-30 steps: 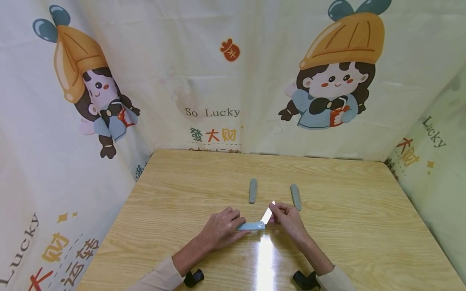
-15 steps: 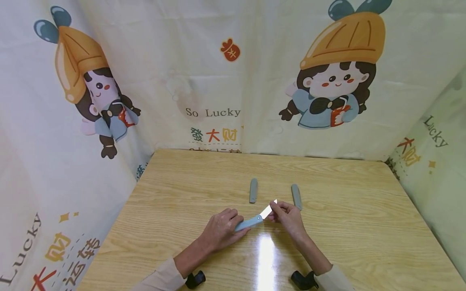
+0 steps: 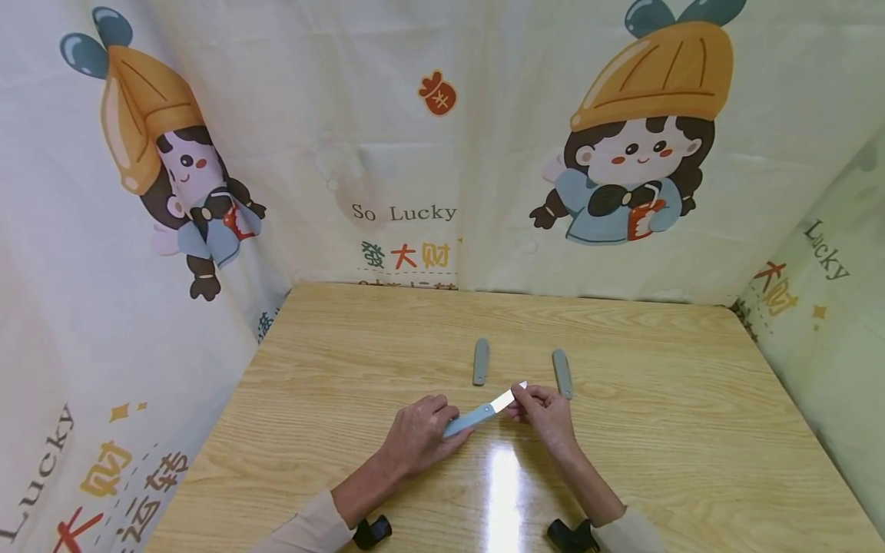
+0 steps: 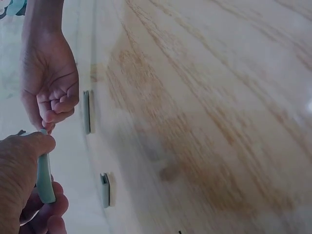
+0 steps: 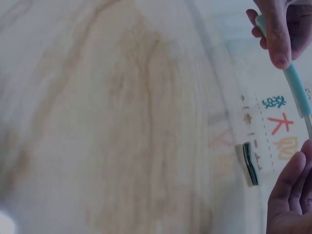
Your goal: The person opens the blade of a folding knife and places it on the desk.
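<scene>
Clearly, the light-blue folding knife (image 3: 487, 410) hung above the bench (image 3: 691, 430) — left hand (image 3: 418, 436) gripping its handle (image 3: 469, 421), right hand (image 3: 548, 418) pinching its blade (image 3: 502, 401); the right wrist view bared a butt end (image 5: 261, 23) the head view hid.

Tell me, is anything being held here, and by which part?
Yes: a slim folding knife with a light-blue handle and shiny metallic blade. The left grip holds the handle; the right grip pinches the blade near its tip.
</scene>
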{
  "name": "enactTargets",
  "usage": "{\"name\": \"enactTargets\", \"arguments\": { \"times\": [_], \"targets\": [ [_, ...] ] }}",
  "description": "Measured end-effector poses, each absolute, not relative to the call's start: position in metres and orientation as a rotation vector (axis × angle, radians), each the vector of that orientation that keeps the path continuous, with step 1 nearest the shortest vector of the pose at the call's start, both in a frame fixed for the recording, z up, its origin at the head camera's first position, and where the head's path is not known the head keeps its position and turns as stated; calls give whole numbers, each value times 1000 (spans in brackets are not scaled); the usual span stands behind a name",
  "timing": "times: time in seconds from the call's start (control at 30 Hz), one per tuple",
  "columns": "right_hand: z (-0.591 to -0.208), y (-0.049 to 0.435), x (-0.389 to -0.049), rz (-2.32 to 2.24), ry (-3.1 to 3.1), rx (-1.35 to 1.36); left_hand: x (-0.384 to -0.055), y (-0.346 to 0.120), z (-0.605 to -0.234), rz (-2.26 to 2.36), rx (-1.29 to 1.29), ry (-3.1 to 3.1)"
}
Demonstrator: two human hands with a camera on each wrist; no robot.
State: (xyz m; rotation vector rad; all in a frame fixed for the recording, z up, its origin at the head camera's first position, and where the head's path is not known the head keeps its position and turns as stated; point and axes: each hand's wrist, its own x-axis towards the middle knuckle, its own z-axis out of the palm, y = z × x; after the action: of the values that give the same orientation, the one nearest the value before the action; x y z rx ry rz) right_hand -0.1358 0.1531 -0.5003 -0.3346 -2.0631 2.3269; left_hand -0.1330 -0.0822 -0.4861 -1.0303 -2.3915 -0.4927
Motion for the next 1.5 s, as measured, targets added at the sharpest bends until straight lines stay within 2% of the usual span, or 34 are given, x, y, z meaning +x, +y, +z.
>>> {"name": "enactTargets", "arguments": {
  "times": [0.23, 0.67, 0.97, 1.1, 1.33, 1.5],
  "targets": [
    [-502, 148, -135, 2338, -2023, -374, -138, -87, -489, -505, -1069, -2377],
    [-496, 149, -140, 2406, -1985, -414, -145, -91, -482, -251, -1146, -2383],
    [-482, 150, -146, 2457, -1954, -151, -156, -92, -483, -339, -1050, -2326],
    [-480, 153, -146, 2361, -2042, -47, -163, -92, -483, -570, -922, -2460],
    [-487, 160, -141, 1896, -2342, 188, -182, -92, -477, -1314, -522, -2660],
    [-493, 160, -138, 1666, -2510, 244, -198, -95, -480, -1424, -379, -2715]
  ]
}}
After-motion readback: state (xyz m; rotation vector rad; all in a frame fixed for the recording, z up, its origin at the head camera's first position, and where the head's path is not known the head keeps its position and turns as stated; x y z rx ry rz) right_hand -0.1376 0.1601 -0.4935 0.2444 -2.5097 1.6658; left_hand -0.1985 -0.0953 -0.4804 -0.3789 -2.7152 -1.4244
